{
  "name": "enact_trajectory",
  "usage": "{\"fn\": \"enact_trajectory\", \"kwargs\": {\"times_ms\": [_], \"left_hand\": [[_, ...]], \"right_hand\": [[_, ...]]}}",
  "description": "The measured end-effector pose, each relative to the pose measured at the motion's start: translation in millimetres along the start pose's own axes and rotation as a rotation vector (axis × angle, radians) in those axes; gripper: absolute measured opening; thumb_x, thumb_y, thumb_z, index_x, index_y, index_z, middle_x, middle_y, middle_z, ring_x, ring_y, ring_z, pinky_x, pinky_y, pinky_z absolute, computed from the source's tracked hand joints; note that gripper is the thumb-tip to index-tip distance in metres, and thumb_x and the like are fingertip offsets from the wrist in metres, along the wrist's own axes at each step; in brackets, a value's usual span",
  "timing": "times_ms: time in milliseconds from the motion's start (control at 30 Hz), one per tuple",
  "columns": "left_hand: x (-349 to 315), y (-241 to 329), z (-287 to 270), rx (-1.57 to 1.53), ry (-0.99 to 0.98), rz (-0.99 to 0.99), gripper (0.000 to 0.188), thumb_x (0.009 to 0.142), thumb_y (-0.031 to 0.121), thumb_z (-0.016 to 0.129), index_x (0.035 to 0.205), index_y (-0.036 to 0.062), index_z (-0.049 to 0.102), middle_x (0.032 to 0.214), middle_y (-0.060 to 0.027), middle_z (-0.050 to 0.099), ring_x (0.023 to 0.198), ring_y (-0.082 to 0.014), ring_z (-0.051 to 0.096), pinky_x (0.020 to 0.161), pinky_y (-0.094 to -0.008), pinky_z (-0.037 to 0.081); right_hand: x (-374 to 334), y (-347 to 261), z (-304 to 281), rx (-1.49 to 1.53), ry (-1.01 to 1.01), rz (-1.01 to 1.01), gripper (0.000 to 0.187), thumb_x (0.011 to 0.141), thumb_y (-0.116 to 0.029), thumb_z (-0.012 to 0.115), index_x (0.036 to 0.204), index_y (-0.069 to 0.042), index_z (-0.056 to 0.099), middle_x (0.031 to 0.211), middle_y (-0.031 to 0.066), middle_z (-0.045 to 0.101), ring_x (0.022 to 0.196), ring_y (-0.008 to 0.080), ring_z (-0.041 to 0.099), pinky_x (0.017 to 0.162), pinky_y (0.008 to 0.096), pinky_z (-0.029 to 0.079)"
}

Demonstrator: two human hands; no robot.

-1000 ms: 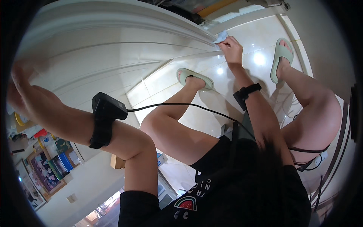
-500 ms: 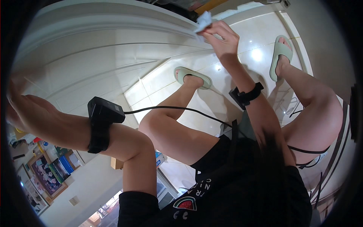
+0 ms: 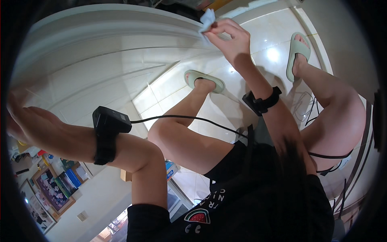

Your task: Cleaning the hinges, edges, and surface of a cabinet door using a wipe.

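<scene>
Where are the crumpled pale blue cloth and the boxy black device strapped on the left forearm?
Crumpled pale blue cloth (image 3: 207,19): head view, on its middle.
Boxy black device (image 3: 109,120): head view, on its casing.

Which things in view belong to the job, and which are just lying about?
Job: right hand, pale blue cloth pinched in it, white panel by the cloth, left hand toward the panel's left end.
Lying about: framed picture, small brown box.

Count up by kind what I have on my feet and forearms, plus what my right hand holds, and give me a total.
Pale green slippers: 2
Black strapped-on devices, one per forearm: 2
Pale blue cloth or tissue, pinched in the right hand: 1
Total: 5
</scene>
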State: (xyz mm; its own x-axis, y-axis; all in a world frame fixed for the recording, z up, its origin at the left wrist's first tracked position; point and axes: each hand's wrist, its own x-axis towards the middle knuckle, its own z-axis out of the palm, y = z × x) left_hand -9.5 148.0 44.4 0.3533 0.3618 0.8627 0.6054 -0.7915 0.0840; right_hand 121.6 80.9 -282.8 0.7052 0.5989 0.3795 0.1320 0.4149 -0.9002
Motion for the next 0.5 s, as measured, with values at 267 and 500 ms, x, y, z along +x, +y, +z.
{"fn": "enact_trajectory", "kwargs": {"times_ms": [267,500], "left_hand": [[-14,15,8,0.081,0.041,-0.081,0.029,0.089,0.029,0.048,0.099,0.0021,0.054,0.107,-0.011,0.053,0.114,-0.0108,0.046,0.105,-0.0335,0.026],[-4,2,-1,0.032,0.027,-0.036,0.029,0.089,0.027,0.048,0.1,0.0014,0.054,0.102,-0.0101,0.053,0.114,-0.0085,0.045,0.104,-0.0345,0.026]], "right_hand": [[-30,54,-25,-0.085,-0.05,0.271,0.009,0.071,0.002,0.07,0.08,0.003,0.067,0.087,0.0078,0.065,0.082,0.0133,0.06,0.076,0.0239,0.045],[-2,4,-9,0.115,-0.095,0.17,0.007,0.073,0.003,0.069,0.079,0.004,0.066,0.093,0.0081,0.064,0.085,0.0141,0.06,0.08,0.0247,0.045]]}}
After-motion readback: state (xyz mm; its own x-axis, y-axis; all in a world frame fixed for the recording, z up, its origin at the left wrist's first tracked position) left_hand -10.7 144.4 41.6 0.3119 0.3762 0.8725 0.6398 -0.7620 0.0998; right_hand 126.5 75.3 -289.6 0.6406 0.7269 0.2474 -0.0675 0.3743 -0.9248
